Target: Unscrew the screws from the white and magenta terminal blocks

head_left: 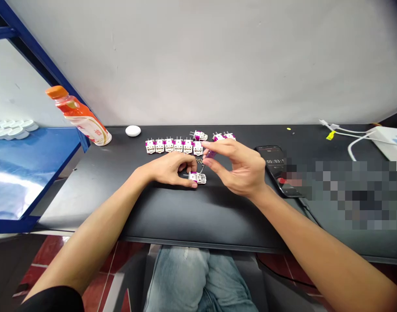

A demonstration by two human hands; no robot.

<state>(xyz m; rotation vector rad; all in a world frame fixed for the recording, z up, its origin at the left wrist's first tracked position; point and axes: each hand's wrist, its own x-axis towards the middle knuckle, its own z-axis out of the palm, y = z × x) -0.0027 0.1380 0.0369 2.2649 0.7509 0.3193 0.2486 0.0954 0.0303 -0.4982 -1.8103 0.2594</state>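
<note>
Head view: the left hand [174, 169] grasps a small white-and-purple unit [198, 178] between thumb and fingers, about midway between the worktop's [192, 221] front and back edges. The right hand [242, 167] pinches a purple piece [211, 154] between thumb and index finger, just above and beyond that unit; what the piece is, I cannot tell. Nearer the back edge stand 6 similar units in a row [169, 145], with 3 more behind and to the right. Tiny brass-coloured bits [199, 160] lie between the row and the held unit.

The unit looks light and stiff, probably hard plastic, its smooth faces perhaps a little slippery. Thin pins jut from its left end and would likely bend under pressure, so the best hold is across the 2 long sides of the body, clear of them. The tiny bits would call for a fingertip pinch.
</note>
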